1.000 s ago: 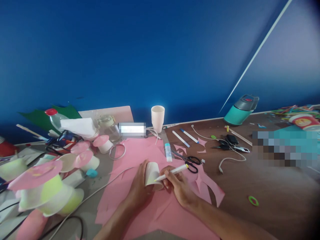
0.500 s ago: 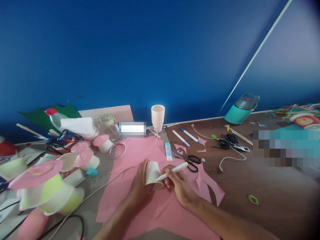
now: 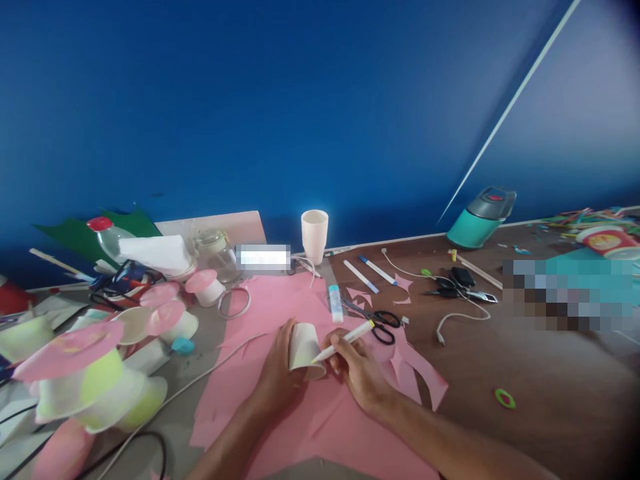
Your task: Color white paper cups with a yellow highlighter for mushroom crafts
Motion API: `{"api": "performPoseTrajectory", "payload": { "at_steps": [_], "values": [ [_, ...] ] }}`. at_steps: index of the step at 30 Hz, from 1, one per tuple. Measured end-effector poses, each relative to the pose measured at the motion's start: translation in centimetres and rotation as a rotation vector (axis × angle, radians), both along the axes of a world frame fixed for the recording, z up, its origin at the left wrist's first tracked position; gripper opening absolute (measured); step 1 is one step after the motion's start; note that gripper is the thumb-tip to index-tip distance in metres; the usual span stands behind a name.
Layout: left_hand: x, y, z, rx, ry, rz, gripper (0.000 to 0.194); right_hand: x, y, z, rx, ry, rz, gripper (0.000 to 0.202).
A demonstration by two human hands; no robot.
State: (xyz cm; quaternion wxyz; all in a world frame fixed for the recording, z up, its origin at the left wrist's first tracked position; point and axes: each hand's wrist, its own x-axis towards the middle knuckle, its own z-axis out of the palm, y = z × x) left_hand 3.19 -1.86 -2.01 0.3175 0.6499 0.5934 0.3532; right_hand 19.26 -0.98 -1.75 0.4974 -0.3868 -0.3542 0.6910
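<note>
Cup (image 3: pixel 303 348) in the left hand (image 3: pixel 277 360), pen (image 3: pixel 347 339) in the right hand (image 3: pixel 357 370), low centre of my view.
I've got left fingers curled round the tilted cup, mouth toward bottom of frame, and right fingers pinching the pen, yellow tip by the rim. Scissors (image 3: pixel 384 321) crowd the right hand from above; roomiest bit I see is lower right, around the green ring (image 3: pixel 500 397). Cup's smooth and tapered, pink paper (image 3: pixel 310 427) is flat with jagged scraps (image 3: pixel 403 288) centre-right. Brown table (image 3: pixel 540 360) right, grey table (image 3: pixel 210 333) left, blue wall (image 3: pixel 310 120) up top.
</note>
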Motion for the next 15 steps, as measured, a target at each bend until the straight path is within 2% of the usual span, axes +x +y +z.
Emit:
{"api": "performPoseTrajectory", "payload": {
  "at_steps": [4, 9, 15],
  "values": [
    [-0.09, -0.04, -0.12, 0.008, 0.006, -0.002, 0.072, 0.04, 0.28, 0.09, -0.004, -0.04, -0.016, 0.038],
    [-0.2, -0.04, -0.53, 0.023, 0.031, -0.013, 0.075, 0.14, 0.85, -0.22, -0.058, -0.012, -0.132, 0.038],
    [0.05, -0.14, 0.01, -0.042, 0.014, 0.007, 0.075, 0.07, 0.29, 0.13, -0.032, 0.018, -0.049, 0.034]
  ]
}}
